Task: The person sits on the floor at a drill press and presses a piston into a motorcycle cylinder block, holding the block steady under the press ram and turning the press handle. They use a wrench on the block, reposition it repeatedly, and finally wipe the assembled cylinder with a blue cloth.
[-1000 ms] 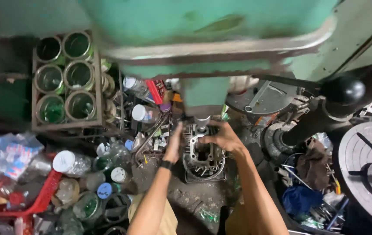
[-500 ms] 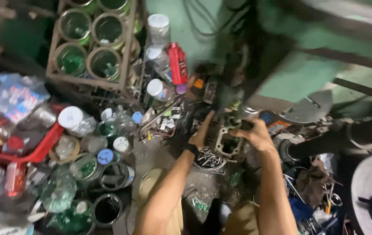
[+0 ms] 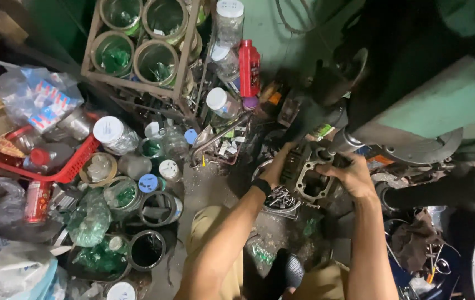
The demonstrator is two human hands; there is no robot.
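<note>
Down low, both hands close around a grey metal housing (image 3: 310, 179), a cast block with a squarish opening through its middle and bolt holes at the corners. The left hand (image 3: 275, 171) wraps the block's left edge, a dark band on the wrist, fingers curled over the far side; the right hand (image 3: 353, 176) clamps the right edge, thumb across the top. Both are firmly gripping the housing, one on each flank, which steadies it squarely beneath the steel spindle (image 3: 342, 145) of the green machine (image 3: 443, 105) that overhangs it. The spindle's tip meets the block at its upper right corner, though whether it actually touches is hard to tell in the dim light. The housing sits just above a ring of metal shavings and scrap (image 3: 280, 199), apparently on the machine's dark table.

To the left the floor is crowded: a wire crate (image 3: 137, 78) of open tins leans against the wall, a red bottle (image 3: 249, 68) stands upright just beside it, and white-capped clear jars (image 3: 114, 135) lie on their sides near a red plastic basket (image 3: 59, 169). Open empty cans (image 3: 147, 250) sit nearer the person's knee. All of it lies well apart from the hands.
</note>
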